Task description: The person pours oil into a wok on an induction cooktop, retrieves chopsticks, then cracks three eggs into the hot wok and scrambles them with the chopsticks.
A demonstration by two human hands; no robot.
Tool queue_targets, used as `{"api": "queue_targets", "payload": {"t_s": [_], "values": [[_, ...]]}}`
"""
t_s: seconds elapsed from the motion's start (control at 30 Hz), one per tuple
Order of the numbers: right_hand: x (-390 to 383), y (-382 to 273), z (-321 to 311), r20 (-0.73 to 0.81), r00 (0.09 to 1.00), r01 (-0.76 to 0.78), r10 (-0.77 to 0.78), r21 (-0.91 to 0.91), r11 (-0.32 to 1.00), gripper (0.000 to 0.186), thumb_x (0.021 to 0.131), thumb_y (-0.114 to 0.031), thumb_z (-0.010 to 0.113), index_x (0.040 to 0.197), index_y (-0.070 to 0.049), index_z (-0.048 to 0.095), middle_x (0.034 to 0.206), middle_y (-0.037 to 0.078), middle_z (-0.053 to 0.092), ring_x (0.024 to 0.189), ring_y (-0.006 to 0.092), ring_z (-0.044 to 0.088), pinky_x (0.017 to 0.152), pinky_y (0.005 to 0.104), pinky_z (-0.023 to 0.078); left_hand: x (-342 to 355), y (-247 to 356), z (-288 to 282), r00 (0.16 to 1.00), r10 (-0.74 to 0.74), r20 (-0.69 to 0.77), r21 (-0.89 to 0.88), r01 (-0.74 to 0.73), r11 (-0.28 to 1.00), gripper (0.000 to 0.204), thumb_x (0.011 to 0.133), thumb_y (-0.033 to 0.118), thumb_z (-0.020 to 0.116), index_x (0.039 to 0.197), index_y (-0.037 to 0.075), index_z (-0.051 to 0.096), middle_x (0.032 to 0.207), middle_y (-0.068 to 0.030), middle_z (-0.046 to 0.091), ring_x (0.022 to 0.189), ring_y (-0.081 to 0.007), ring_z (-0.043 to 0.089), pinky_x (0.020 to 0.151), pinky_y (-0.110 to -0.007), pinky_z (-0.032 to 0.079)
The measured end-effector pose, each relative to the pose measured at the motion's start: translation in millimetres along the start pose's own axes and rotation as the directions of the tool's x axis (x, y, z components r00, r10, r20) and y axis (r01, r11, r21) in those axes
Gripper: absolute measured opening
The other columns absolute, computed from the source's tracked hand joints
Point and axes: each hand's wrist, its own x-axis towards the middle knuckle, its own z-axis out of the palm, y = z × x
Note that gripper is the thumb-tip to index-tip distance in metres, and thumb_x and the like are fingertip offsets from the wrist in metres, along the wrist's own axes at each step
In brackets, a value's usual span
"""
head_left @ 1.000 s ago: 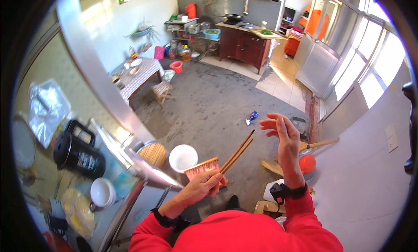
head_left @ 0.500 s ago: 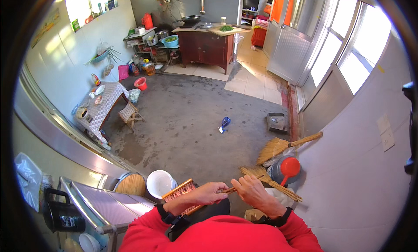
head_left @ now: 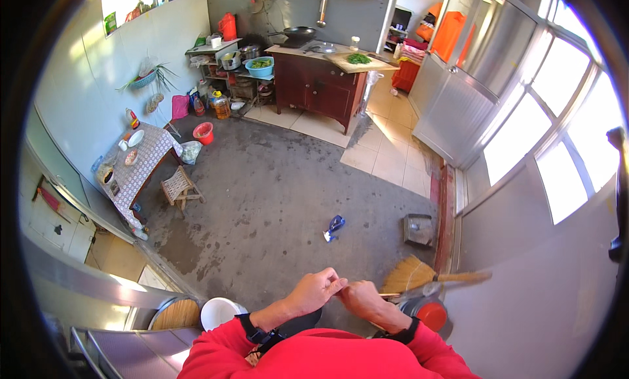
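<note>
Low in the view, my left hand [head_left: 318,290] and my right hand [head_left: 359,298] meet in front of my red top, both with closed fingers around wooden chopsticks [head_left: 392,294], which are mostly hidden by the hands and show as a thin length beyond my right knuckles. A white bucket [head_left: 220,311] stands to the left of my left forearm, beside a round wooden board [head_left: 173,318]. Right of my right hand are a straw broom [head_left: 409,274] and a container with a red lid [head_left: 431,315].
A blue bottle [head_left: 334,228] lies on the concrete floor. A small table [head_left: 147,169] and folding stool [head_left: 181,186] are left; a red cabinet [head_left: 314,87] with pan and chopped greens is at the back. A dustpan [head_left: 417,229] sits beside the right wall near an open metal door [head_left: 445,123].
My right hand has come down from raised, spread fingers to close on the chopsticks beside my left. The view has moved forward, so the kettle at lower left has left the picture.
</note>
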Motion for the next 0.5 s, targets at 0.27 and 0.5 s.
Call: {"api": "queue_targets", "payload": {"t_s": [0.27,0.5], "values": [[148.4,88.7,-58.7,-0.133,0.989,-0.023,0.069,0.323,0.946,0.031,0.091,-0.010,0.053,0.120,-0.012,0.064,0.102,0.016,0.070,0.094,0.0387,0.066,0.076,0.0470,0.053,94.0,-24.9,-162.9,0.919,-0.121,-0.376,-0.146,0.071,0.987,0.032,0.101,0.029,0.060,0.113,0.000,0.060,0.089,-0.0076,0.068,0.068,-0.0113,0.062,0.064,-0.027,0.050],[219.0,151.3,-65.4,0.230,0.964,-0.176,0.130,0.191,0.966,0.033,0.093,-0.014,0.047,0.121,-0.015,0.065,0.108,0.015,0.069,0.100,0.0385,0.065,0.081,0.0506,0.051,140.3,-48.0,-237.6,0.815,-0.189,-0.548,-0.328,-0.001,0.945,0.027,0.101,0.022,0.058,0.093,-0.003,0.066,0.084,-0.0059,0.069,0.072,-0.0121,0.063,0.068,-0.026,0.050]]}}
